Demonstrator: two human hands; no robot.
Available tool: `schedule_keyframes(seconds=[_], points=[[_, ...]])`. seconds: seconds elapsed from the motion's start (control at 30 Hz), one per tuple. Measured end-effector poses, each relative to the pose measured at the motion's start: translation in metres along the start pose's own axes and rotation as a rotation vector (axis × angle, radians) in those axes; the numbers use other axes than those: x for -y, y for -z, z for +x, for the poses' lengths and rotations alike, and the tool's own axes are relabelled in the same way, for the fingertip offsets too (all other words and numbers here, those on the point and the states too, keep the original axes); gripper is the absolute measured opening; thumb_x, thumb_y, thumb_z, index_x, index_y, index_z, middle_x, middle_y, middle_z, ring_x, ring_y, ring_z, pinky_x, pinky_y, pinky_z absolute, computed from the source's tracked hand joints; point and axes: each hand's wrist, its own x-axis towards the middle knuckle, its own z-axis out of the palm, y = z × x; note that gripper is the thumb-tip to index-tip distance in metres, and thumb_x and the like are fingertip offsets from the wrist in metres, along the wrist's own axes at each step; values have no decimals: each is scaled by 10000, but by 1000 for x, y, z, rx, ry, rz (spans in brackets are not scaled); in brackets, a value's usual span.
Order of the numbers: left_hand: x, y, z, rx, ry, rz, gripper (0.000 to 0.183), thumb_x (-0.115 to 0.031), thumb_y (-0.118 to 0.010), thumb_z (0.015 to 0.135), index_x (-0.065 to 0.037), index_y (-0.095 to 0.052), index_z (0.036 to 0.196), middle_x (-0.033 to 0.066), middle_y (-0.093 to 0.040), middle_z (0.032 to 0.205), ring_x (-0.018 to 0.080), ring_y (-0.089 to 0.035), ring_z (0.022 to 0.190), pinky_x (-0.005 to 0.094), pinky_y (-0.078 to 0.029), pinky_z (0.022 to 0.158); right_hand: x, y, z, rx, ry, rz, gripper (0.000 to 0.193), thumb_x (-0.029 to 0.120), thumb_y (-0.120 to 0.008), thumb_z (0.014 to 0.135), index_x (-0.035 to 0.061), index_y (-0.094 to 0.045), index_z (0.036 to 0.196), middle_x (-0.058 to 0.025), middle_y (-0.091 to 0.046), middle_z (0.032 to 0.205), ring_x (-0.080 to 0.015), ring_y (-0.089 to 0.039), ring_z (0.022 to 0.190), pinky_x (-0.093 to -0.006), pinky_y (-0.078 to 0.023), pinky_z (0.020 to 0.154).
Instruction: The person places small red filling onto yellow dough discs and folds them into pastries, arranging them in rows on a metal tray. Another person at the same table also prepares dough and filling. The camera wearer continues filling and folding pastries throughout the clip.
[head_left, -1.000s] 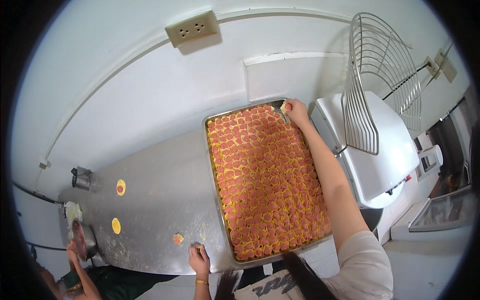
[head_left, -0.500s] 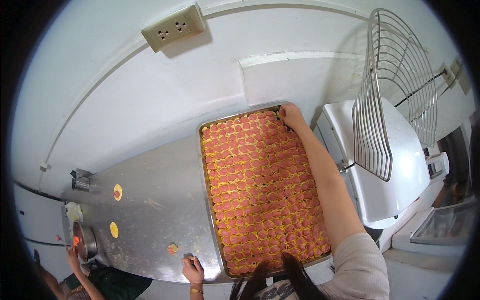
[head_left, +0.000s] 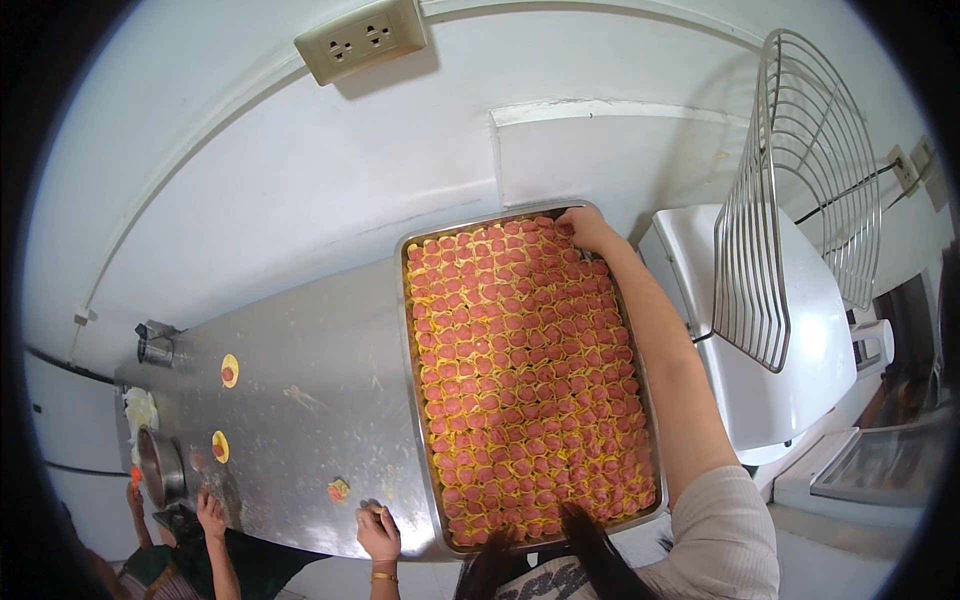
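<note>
A large metal tray (head_left: 408, 345) holds rows of small open-topped dumplings (head_left: 520, 370), yellow wrappers around pink filling. At its far right corner, my right hand (head_left: 588, 228) has its fingers closed on a dumpling, mostly hidden by them. My left hand (head_left: 378, 530) is by the table's front edge, left of the tray, fingers curled around something small and dark that I cannot make out. Just beyond it lies a single dumpling (head_left: 339, 490). Farther left are two round yellow wrappers, a far wrapper (head_left: 230, 362) and a nearer wrapper (head_left: 221, 436), each with a lump of filling.
At left, a co-worker's hand (head_left: 212, 515) hovers near the table edge; their other hand holds an orange tool (head_left: 136, 478) beside a metal bowl (head_left: 172, 465). A white appliance (head_left: 780, 330) with a wire guard (head_left: 770, 220) stands right. The wall (head_left: 330, 180) borders the table's back.
Filling now lies on the nearer wrapper, which was bare. A co-worker's hand has come in near it. My right hand remains at the tray's far corner with its fingers slightly shifted.
</note>
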Motion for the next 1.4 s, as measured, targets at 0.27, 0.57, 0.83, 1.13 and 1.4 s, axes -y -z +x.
schedule_keyframes(seconds=[0.27,0.57,0.83,1.13,1.4], points=[[-3,1,1,5,12,-19,208,-235,-520,910,-28,-492,911,164,-504,871,380,-560,775,440,-456,664,-5,1,7,97,-50,20,198,69,-644,668,97,-702,854,-144,-669,845,-319,-623,809,-396,-489,694],[-3,3,2,-1,1,-16,208,-252,-526,906,-47,-495,915,166,-512,885,388,-562,768,455,-456,649,-7,0,9,39,-105,2,200,104,-670,669,149,-720,857,-121,-677,822,-305,-631,807,-399,-499,711],[-2,3,1,14,12,-29,197,-213,-523,906,-20,-489,920,169,-497,847,367,-544,737,433,-442,648,11,-1,3,-64,-193,22,181,55,-650,699,118,-717,855,-141,-671,809,-311,-634,795,-384,-503,708],[-3,5,1,15,10,-52,174,-197,-532,901,-28,-500,924,161,-501,846,362,-551,735,431,-447,646,-9,-8,5,-42,-404,277,214,20,-628,678,73,-729,859,-153,-675,754,-261,-642,708,-323,-490,658],[-5,8,3,-30,-35,-64,118,-149,-582,856,-52,-526,892,151,-551,831,356,-570,713,439,-466,609,-15,-12,-1,-196,-362,165,254,98,-582,722,75,-719,935,-189,-680,862,-313,-649,736,-371,-507,712]])
